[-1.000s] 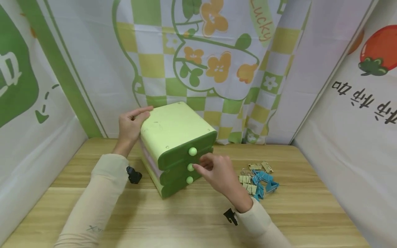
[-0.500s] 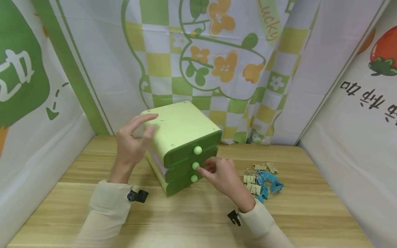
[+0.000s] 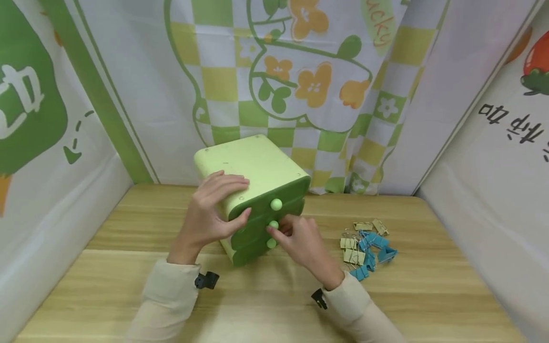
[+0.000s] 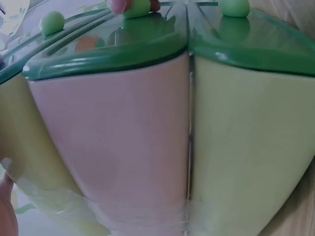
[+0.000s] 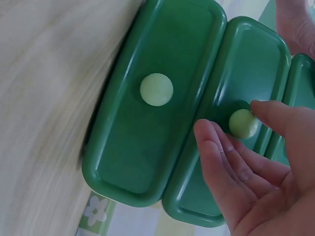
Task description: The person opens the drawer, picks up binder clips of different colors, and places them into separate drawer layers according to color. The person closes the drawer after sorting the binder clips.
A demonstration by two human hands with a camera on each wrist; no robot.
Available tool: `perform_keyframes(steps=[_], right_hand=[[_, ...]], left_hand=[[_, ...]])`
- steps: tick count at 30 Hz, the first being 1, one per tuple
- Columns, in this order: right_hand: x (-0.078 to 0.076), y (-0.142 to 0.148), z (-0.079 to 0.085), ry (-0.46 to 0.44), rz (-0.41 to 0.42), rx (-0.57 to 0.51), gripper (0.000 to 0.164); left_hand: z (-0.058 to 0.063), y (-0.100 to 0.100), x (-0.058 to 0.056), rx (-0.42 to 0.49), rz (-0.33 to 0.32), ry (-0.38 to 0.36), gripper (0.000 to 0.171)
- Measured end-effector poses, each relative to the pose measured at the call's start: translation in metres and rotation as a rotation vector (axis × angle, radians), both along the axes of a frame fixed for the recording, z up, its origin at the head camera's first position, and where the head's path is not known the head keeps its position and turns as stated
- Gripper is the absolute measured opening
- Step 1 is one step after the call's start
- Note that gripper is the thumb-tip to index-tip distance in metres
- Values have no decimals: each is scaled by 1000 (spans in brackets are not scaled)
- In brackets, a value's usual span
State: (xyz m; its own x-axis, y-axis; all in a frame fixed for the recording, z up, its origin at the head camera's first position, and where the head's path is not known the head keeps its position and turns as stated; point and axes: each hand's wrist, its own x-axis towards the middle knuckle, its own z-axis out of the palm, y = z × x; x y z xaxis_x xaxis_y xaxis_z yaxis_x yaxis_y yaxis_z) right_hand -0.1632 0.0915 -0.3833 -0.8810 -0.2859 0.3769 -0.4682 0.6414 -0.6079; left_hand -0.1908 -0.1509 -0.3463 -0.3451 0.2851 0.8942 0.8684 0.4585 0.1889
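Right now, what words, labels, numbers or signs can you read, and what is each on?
"ucky": on the checked curtain, cut off by the frame edge.
"柿" and "如": seemingly, upside down on the right wall; another character is cut off.
Dashed arrow, pointing down: on the left wall.
White writing on the green patch: cut off, unreadable.
None visible on the drawer box or binder clips.

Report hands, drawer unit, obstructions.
Right hand at middle knob, grip unclear. Left hand on top front edge of drawer unit. Drawers look closed. Binder clips off to right, not blocking.
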Motion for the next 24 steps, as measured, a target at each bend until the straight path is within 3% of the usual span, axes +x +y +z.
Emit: perform_keyframes(steps=[6,16,24], right_hand=[[-3,0,-1,13,14,17,21],[0,3,1,52,3,40,22],[12,9,8,38,7,44,17]], left_hand=[[-2,0,-4,4,-1,74,40],[-2,2,-5,41,-15,52,38],[-3,3,-6,75,-23,58,37]])
